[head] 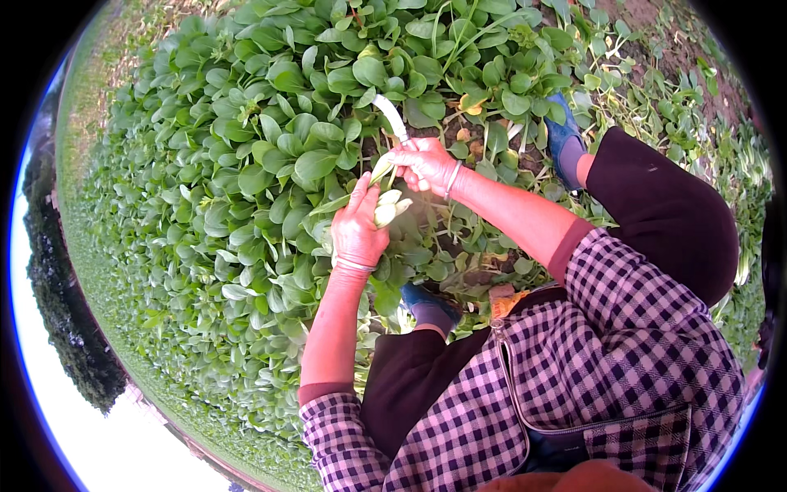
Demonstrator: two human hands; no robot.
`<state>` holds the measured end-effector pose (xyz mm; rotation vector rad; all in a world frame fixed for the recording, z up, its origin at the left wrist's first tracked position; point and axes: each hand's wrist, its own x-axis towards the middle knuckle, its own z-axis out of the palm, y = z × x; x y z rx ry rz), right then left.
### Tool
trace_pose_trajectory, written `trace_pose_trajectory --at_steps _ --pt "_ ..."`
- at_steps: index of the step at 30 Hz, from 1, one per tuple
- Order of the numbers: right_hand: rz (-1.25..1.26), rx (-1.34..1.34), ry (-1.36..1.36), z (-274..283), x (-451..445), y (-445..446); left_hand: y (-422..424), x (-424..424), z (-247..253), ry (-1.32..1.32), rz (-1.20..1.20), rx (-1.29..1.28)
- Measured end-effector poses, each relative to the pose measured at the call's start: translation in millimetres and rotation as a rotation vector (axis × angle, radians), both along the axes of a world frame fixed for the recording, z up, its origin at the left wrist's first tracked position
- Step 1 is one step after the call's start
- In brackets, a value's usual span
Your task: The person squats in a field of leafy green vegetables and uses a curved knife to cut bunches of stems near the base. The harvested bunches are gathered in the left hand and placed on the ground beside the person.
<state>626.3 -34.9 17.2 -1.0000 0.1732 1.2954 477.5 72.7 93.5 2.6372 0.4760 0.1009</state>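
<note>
My left hand (359, 227) is closed around several leafy greens, whose pale stem bases (388, 209) stick out past the thumb side. A green leaf stalk (381, 169) runs between both hands, pinched at one end by the fingers of my right hand (427, 167). From the right hand a small curved sickle (390, 115) with a pale, bright blade points up towards the leaves. Its handle is mostly hidden in that hand. Just beyond and to the left grow dense leafy green plants (313, 147).
Bare soil with cut leaves and yellowed leaves (472, 104) lies around my feet. A blue shoe (562, 138) rests at the upper right, another blue shoe (430, 304) nearer the middle. More cut greens (747, 246) lie at the far right. Trees (67, 295) border the field.
</note>
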Motion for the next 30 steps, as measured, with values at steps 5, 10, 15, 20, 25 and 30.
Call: trace_pose_trajectory --at_steps 5,10,15,20,25,30 --pt "-0.035 -0.053 -0.099 4.9 -1.5 2.2 1.1 13.7 24.5 -0.183 0.164 -0.113" --pt "-0.071 -0.027 0.038 17.9 -10.4 4.6 -2.3 25.8 9.3 -0.052 0.06 0.053" --pt "0.079 -0.093 0.0 12.1 -7.5 -4.2 4.5 26.3 -12.3 0.196 0.119 -0.067" --pt "0.249 -0.305 -0.667 -50.1 -8.0 -26.4 20.7 56.5 -19.9 0.286 -0.289 0.476" --pt "0.513 -0.442 -0.994 -37.7 -15.2 -22.1 51.5 55.6 -30.0 0.525 -0.223 0.552" --pt "0.546 -0.393 -1.164 -22.5 -12.2 -8.5 62.8 32.1 -33.8 0.618 -0.059 0.485"
